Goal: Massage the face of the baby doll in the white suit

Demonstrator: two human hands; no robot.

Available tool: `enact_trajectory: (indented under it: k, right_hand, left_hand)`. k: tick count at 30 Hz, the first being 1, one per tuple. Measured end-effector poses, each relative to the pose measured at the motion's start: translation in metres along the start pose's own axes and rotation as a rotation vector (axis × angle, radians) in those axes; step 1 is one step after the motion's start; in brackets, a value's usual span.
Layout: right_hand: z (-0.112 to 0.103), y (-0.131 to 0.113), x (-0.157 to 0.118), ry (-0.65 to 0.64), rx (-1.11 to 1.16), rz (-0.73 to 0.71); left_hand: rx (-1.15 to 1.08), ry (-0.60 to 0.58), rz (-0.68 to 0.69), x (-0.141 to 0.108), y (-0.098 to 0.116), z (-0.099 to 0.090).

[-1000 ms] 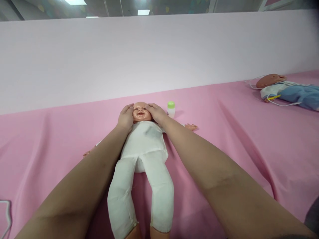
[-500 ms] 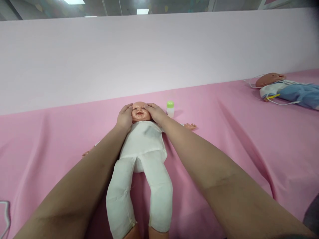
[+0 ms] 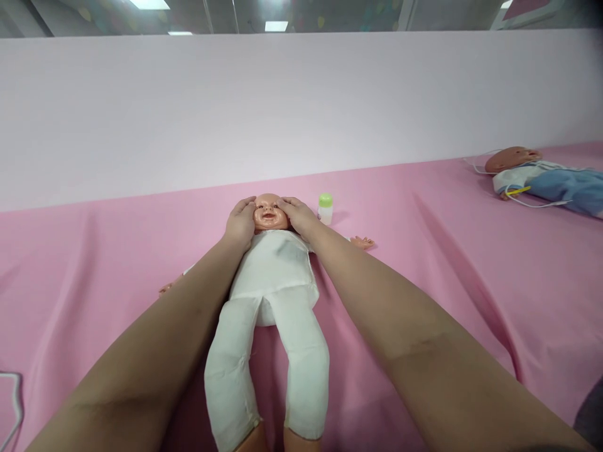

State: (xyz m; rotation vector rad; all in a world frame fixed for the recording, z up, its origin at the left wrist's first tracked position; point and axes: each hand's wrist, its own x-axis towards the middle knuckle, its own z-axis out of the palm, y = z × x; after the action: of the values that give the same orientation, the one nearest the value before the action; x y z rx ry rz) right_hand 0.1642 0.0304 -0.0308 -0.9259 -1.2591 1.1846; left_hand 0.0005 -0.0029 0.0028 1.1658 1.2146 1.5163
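Observation:
A baby doll (image 3: 274,267) with a white cloth body lies on its back on the pink sheet, feet toward me. My left hand (image 3: 241,223) cups one side of the doll's head, fingers curled along the temple. On the other side my right hand (image 3: 298,216) is pressed against the head, its fingertips near the eye. Between them the head is held from both sides. Part of the palms and the sides of the head are hidden. The doll's own arms stick out past my forearms. Just right of my right hand stands a small bottle (image 3: 325,210) with a green cap.
A second doll (image 3: 546,177) in blue and white clothes, with thin white tubing, lies at the far right. The pink sheet (image 3: 103,251) has raised folds. Behind it rises a white wall (image 3: 282,107) with glass above. A white cable (image 3: 16,402) shows at lower left.
The view has shifted slightly, so everything sits a little further right and mostly lower. Both hands stay on the doll's head without visible movement against it.

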Motion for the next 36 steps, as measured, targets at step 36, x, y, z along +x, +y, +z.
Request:
enact_trajectory:
  k: [36]
  right_hand:
    - [-0.0017,0.0046,0.0039,-0.004,-0.012,-0.013]
  left_hand:
    - [-0.001,0.007,0.011,0.0022,-0.0032,-0.0011]
